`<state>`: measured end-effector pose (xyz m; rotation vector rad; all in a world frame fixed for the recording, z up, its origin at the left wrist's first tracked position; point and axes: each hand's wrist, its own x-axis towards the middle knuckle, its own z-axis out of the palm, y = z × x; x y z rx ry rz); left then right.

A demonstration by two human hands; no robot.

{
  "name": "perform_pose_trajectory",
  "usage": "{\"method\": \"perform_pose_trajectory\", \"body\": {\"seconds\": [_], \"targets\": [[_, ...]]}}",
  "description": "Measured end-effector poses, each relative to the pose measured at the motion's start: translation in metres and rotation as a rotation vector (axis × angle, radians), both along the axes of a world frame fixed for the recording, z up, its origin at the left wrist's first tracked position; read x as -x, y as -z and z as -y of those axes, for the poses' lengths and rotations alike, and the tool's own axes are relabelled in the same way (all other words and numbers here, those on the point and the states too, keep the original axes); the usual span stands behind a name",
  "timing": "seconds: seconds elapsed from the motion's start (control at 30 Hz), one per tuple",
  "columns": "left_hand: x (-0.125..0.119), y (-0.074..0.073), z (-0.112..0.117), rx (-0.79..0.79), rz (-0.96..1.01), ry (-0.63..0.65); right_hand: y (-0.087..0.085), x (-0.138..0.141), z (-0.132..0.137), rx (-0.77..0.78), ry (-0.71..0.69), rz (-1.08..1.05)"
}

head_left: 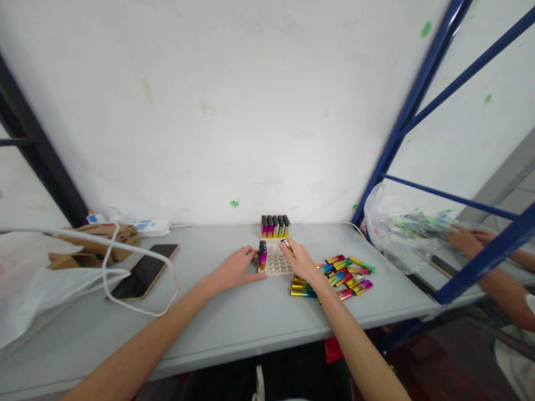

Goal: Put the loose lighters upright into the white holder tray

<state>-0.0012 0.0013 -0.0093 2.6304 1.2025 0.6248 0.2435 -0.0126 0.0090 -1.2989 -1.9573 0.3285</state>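
A: State the location of the tray.
B: The white tray lies on the grey table, between the two hands. Its round sockets are exposed, except along the left side, where a row of upright lighters with black tops is seated.

A: Right hand?
B: The right hand is closed on a single lighter, metal end visible, over the tray's far right part. Whether this lighter touches a socket cannot be told.

A: Left hand?
B: The left hand is spread, thumb apart from fingers: fingertips beside the seated row, thumb at the tray's near left corner.

A: Adjacent items?
B: Behind the tray, a block of upright lighters stands near the wall. To the right, loose lighters in metallic colours lie flat in a pile, partly behind the right forearm.

A: Outer zone?
B: Left: a phone, a white cable, a cardboard box and a white bag. Right: a blue frame; beyond it, a co-worker's hands at thin packets, details blurred.
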Motion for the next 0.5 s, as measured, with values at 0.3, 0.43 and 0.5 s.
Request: {"method": "perform_pose_trajectory", "body": {"seconds": [0.3,0.43,0.5], "targets": [[-0.001,0.006,-0.002,-0.045,-0.054,-0.035,-0.016,0.006,0.012,-0.085,-0.230,0.186],[-0.001,0.008,-0.002,-0.044,-0.064,-0.054,-0.019,0.008,0.014,-0.090,-0.229,0.188],[0.001,0.006,-0.003,-0.022,-0.043,-0.040,-0.021,0.008,0.014,-0.067,-0.213,0.149]]}}
